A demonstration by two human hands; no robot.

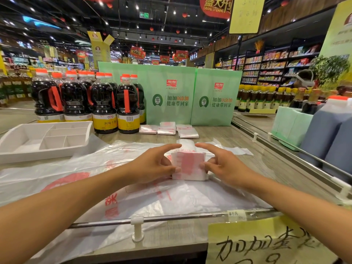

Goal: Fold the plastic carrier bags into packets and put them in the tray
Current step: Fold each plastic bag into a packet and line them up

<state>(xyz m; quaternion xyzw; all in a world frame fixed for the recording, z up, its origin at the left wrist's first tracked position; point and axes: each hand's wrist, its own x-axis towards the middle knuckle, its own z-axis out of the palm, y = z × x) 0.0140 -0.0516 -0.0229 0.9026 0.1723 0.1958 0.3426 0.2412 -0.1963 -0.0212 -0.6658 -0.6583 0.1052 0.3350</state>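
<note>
Forearms reach over the rail (171, 217) to the folded packet (188, 165), which lies on a spread carrier bag (76, 168) mid-table. My left hand (152, 164) and right hand (226, 165) pinch its side edges with thumb and curled fingers, forefingers stretched past it. I should squeeze the air out and keep the edges square before lifting it to the tray (38, 156) on my left. It looks nearly square, so I can't name a long axis; its red stripe points away from me.

The wood-grain table (266, 161) has a metal rail (171, 217) along its near edge. A white divided tray (38, 156) sits at its left, touching the dark sauce bottles (103, 103) behind it. Green paper bags (171, 96) stand upright at the back, with small folded packets (167, 128) lying just before them. Unfolded carrier bags (95, 161) lie spread across the middle, one draping over the rail.
</note>
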